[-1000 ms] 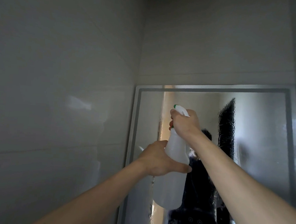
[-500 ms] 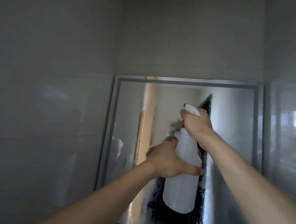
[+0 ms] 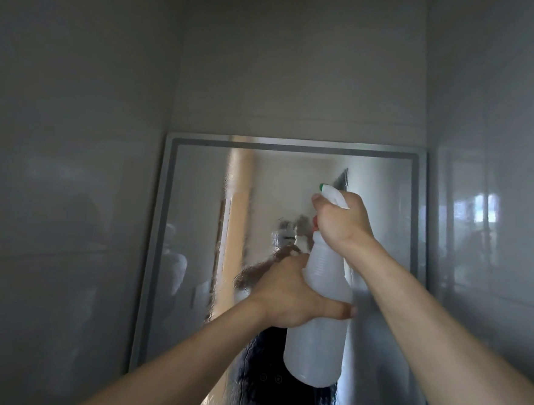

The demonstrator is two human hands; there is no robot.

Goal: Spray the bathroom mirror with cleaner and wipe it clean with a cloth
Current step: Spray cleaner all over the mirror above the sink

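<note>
Spray bottle (image 3: pixel 319 339), translucent, both hands gripping

Dim, soft focus (glare on right wall).

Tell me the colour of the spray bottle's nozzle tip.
Green, on the spray bottle's white head, clearest in the head view.
</note>
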